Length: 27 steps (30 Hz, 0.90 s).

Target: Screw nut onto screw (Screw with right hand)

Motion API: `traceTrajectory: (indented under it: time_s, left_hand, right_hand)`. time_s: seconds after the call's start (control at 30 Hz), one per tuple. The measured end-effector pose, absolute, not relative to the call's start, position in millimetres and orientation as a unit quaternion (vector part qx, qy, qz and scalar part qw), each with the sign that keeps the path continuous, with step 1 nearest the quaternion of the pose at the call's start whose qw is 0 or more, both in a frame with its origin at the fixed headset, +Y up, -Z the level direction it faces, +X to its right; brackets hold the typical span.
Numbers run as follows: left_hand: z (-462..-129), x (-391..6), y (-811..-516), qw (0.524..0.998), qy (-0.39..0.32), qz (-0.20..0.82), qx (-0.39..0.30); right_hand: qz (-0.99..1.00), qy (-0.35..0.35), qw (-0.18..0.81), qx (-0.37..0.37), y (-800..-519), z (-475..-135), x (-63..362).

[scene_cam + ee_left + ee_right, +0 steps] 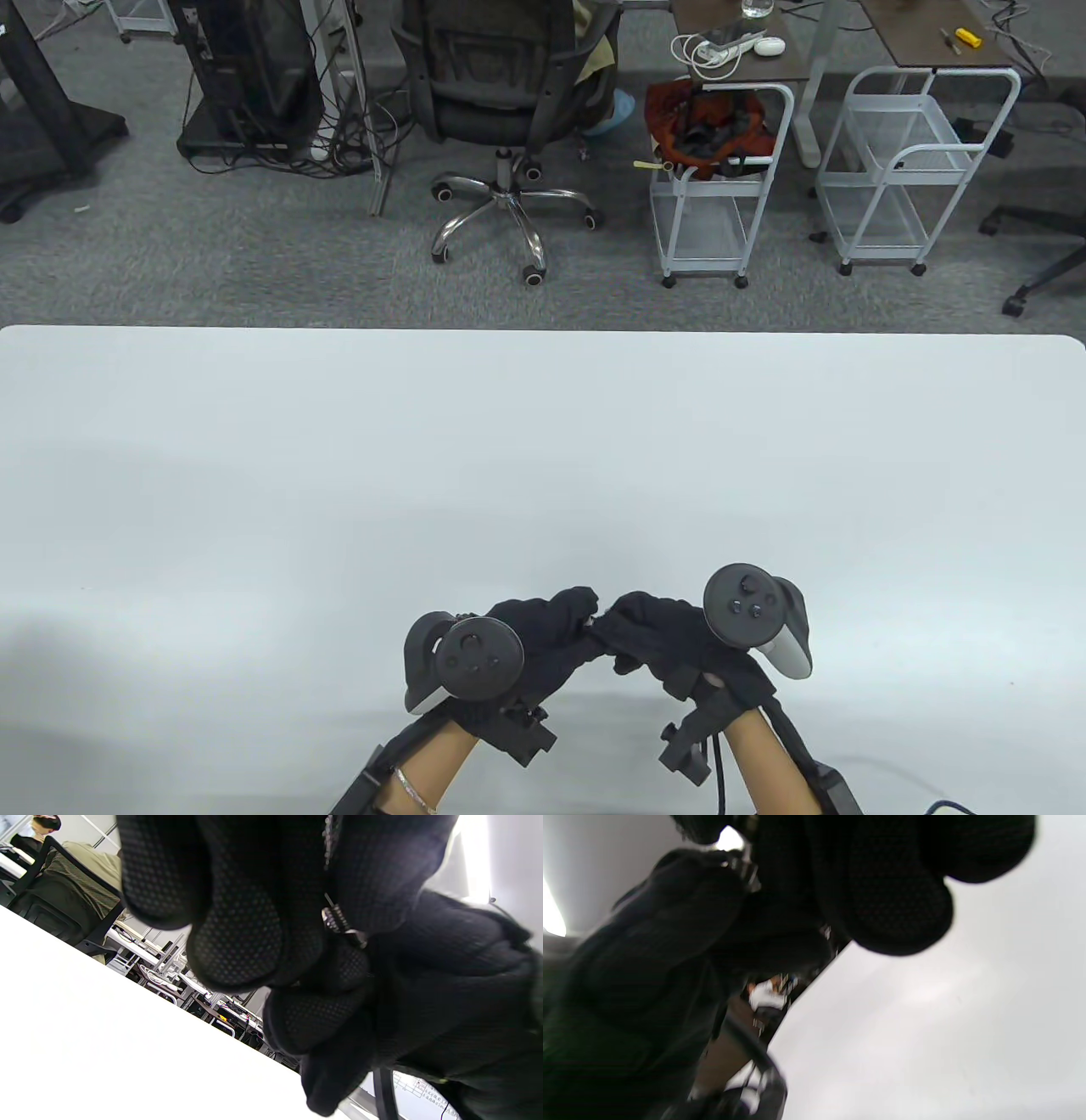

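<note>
Where the two gloves meet above the near edge of the white table (254, 509), the left hand (543, 632) curls its fingers tight around a threaded screw (337, 918), only a short metal stretch showing. Touching it fingertip to fingertip, the right hand (657, 632) pinches that same spot; the nut is hidden.

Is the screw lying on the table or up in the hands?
In the hands. Its thread shows between the gloved fingers, above the table.

Both hands, left (543, 632) and right (657, 637), meet fingertip to fingertip, seemingly pinching.
</note>
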<state>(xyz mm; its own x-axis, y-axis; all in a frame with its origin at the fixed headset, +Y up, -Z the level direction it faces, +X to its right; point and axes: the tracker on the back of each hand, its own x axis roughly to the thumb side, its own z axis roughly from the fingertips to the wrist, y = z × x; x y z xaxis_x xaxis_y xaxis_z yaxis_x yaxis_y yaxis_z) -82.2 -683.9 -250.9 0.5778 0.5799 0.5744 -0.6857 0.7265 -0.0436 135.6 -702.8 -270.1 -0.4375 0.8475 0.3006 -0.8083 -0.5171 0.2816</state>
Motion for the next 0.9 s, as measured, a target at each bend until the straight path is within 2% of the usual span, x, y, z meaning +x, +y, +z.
traceTrajectory:
  time_s: [0.1, 0.23, 0.33, 0.4, 0.5, 0.57, 0.67, 0.73, 0.9]
  left_hand:
    - [-252.1, -82.6, -684.5, 0.88, -0.289, 0.369, 0.08]
    - [-252.0, -83.2, -683.6, 0.885, -0.286, 0.357, 0.085]
    - [-252.0, -83.5, -682.6, 0.884, -0.292, 0.356, 0.081]
    - [-252.1, -83.2, -683.1, 0.881, -0.293, 0.364, 0.075]
    - [-251.5, -83.4, -683.0, 0.884, -0.287, 0.361, 0.081]
    - [-250.1, -83.0, -681.6, 0.887, -0.291, 0.344, 0.1]
    - [-248.3, -82.1, -679.6, 0.887, -0.299, 0.336, 0.108]
    - [-248.5, -81.5, -680.2, 0.881, -0.3, 0.352, 0.097]
    - [-248.3, -82.2, -680.1, 0.887, -0.296, 0.339, 0.105]
  right_hand:
    - [0.847, 0.049, 0.489, 0.204, -702.8, -269.8, 136.0]
    - [0.839, 0.131, 0.466, 0.249, -701.7, -270.0, 135.2]
    - [0.847, 0.054, 0.483, 0.215, -702.2, -269.9, 134.8]
    - [0.849, 0.038, 0.488, 0.201, -702.2, -268.8, 134.7]
    - [0.842, 0.077, 0.472, 0.249, -702.0, -270.3, 135.3]
    - [0.838, 0.121, 0.468, 0.253, -702.3, -269.6, 134.8]
    - [0.845, 0.031, 0.489, 0.216, -702.5, -269.8, 134.8]
    - [0.846, 0.025, 0.488, 0.213, -702.0, -269.5, 136.0]
    - [0.841, 0.115, 0.473, 0.238, -701.6, -269.7, 135.9]
